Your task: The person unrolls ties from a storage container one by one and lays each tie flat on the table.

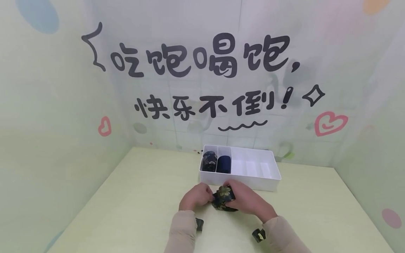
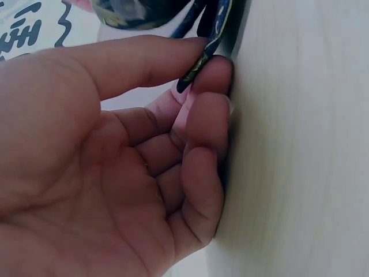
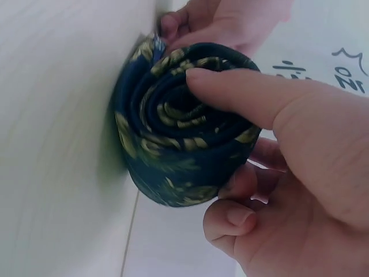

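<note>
Black lettering on the rear wall read "吃饱喝饱,快乐不倒!". On the bench stood a white divided box; its two leftmost compartments contained a patterned roll and a plain navy roll. The floral roll was located at the bench, just in front of the box. The grip of the left hand pinched its loose end; that of the right hand clasped the coil, thumb on its spiral face, partly obstructing the head view.
</note>
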